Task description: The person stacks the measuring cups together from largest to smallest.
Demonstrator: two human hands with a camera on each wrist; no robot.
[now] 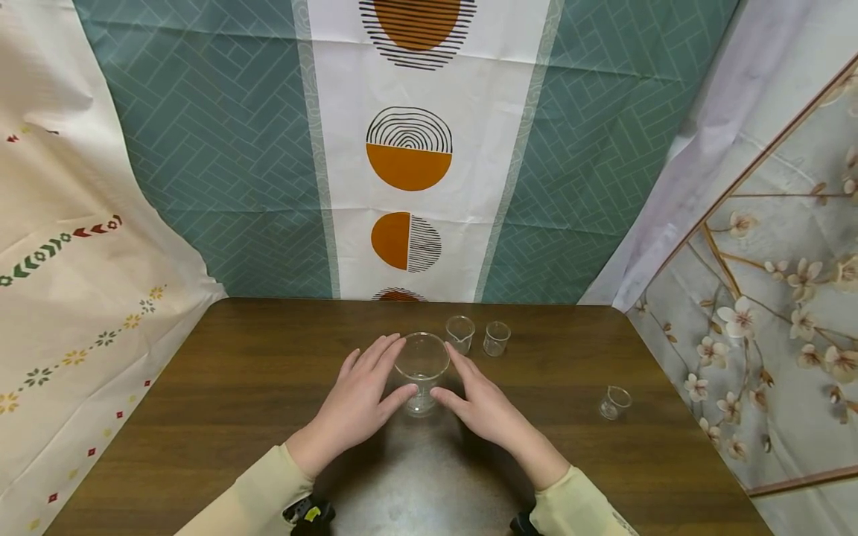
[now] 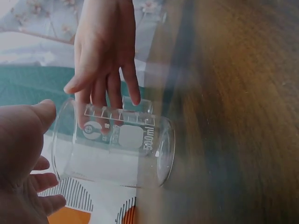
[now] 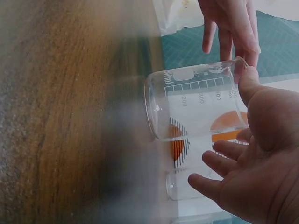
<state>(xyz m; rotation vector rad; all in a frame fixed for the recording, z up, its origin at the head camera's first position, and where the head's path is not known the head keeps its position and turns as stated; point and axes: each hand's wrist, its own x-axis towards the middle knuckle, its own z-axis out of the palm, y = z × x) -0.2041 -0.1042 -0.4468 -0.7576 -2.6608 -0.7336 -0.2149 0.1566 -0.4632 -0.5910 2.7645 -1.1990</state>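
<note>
A large clear glass beaker [image 1: 421, 372] stands upright on the table between the two hands. White 500 ml marks and a scale show on the beaker [image 2: 117, 144] in the left wrist view. To its left is the left hand [image 1: 362, 394], fingers extended and thumb pointing at the glass near the rim. The right hand [image 1: 485, 406] mirrors it on the other side, its fingers loosely spread. In the right wrist view, the right thumb lies by the rim of the beaker [image 3: 196, 102]. Whether either hand actually touches the glass I cannot tell.
Two small glass beakers, one [image 1: 459, 336] just behind the right fingertips and another [image 1: 497, 339] beside it, stand towards the back. A third small beaker [image 1: 614, 404] is at the right. The brown wooden table [image 1: 268, 357] meets a patterned cloth [image 1: 415, 246] at its far edge.
</note>
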